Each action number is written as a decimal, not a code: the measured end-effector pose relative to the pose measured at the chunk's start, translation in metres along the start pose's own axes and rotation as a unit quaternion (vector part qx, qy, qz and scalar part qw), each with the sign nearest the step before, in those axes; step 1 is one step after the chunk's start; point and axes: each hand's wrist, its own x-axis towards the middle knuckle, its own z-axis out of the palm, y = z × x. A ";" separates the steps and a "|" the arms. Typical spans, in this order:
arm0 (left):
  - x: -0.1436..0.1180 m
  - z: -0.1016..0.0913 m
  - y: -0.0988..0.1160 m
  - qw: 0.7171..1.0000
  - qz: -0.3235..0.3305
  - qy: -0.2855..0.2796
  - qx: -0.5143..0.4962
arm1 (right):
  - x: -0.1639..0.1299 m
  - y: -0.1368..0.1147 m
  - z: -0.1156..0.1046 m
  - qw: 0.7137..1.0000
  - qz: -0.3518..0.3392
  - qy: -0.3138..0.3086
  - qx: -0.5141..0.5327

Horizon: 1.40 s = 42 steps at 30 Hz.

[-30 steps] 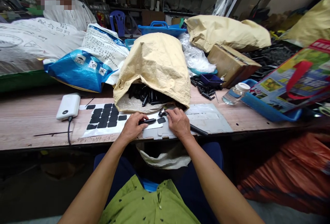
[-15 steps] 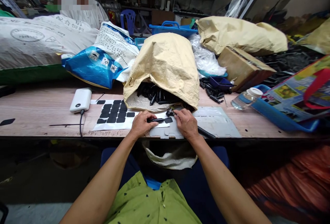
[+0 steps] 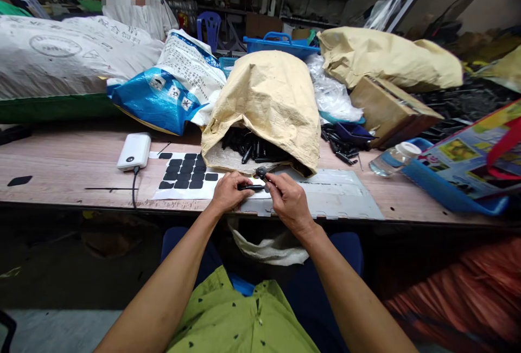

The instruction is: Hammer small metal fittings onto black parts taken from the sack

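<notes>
My left hand is closed around a slim black pen-like piece, which points right, low over the grey board. Close beside it, my right hand pinches a tool with a dark rounded head. That head sits just above the tip of the black piece; whether they touch I cannot tell. Behind my hands, a tan sack lies with its mouth towards me, and many black pieces show inside. Left of my left hand is a white sheet of black stickers.
A white power bank with a cable stands at left. To the right are a clear bottle, a blue tray and a wooden box. Printed sacks fill the back left, where a person sits.
The right hand has tipped the tool's dark head up and left, nearer the black piece. The black rod beside my right wrist no longer shows. The whole view has shifted slightly.
</notes>
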 end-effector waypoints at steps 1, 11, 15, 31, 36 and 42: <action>0.000 0.000 0.001 1.000 0.000 -0.001 0.001 | -0.001 -0.002 0.000 1.000 -0.002 0.003 -0.002; 0.000 0.000 0.003 1.000 -0.004 -0.002 0.009 | -0.009 -0.001 -0.003 0.996 0.018 -0.029 -0.082; -0.001 0.000 0.004 1.000 -0.009 0.004 0.014 | -0.013 0.004 -0.006 0.995 0.023 -0.042 -0.089; -0.002 -0.001 0.005 0.999 0.003 0.005 0.031 | -0.005 0.068 -0.007 0.981 0.046 -0.051 -0.182; -0.003 -0.002 0.006 0.999 0.001 0.003 0.032 | -0.006 0.074 -0.003 0.973 0.038 -0.040 -0.223; -0.003 -0.001 0.003 0.999 0.007 -0.007 0.034 | -0.007 0.068 -0.002 0.968 0.038 -0.041 -0.243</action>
